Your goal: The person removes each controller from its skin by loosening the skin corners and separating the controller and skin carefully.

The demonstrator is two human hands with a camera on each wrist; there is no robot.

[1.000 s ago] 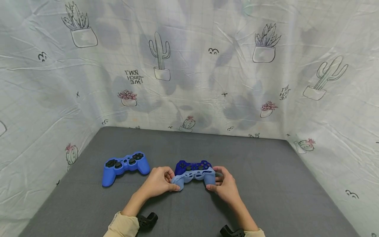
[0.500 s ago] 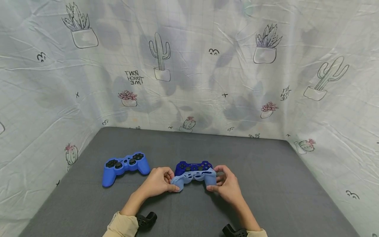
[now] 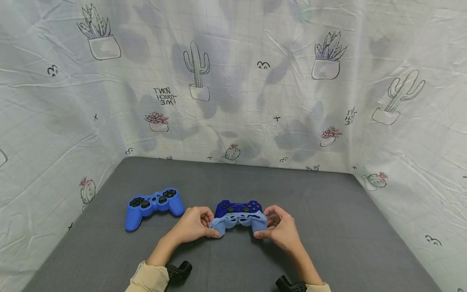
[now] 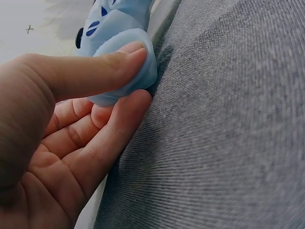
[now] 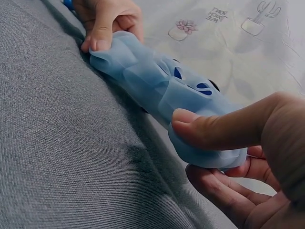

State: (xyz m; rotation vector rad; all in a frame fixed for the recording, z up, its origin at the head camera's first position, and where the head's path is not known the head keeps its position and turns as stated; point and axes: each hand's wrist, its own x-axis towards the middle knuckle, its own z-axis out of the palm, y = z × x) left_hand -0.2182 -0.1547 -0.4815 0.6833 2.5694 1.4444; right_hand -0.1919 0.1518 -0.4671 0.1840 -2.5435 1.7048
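Observation:
A dark blue game controller (image 3: 238, 206) is at mid-table, its upper part with buttons and sticks bare. A pale blue silicone sleeve (image 3: 230, 220) covers its lower part and both handles. My left hand (image 3: 193, 224) pinches the sleeve's left handle end between thumb and fingers. The right hand (image 3: 282, 229) pinches the right handle end, thumb nearest me. In the right wrist view the soft sleeve (image 5: 147, 86) looks wrinkled, with dark blue showing through its cutouts. The left wrist view shows the thumb (image 4: 114, 67) on the sleeve's rounded tip.
A brighter blue controller (image 3: 155, 206) with black buttons lies to the left, beside my left hand. The grey cloth tabletop (image 3: 328, 227) meets white fabric walls (image 3: 248, 97) printed with cacti at the back and sides. Black wrist devices (image 3: 179, 271) sit by both sleeves.
The pale sleeve has slid slightly toward me, baring a little more of the dark blue controller. Both hands keep their pinch. The other controller has stayed put.

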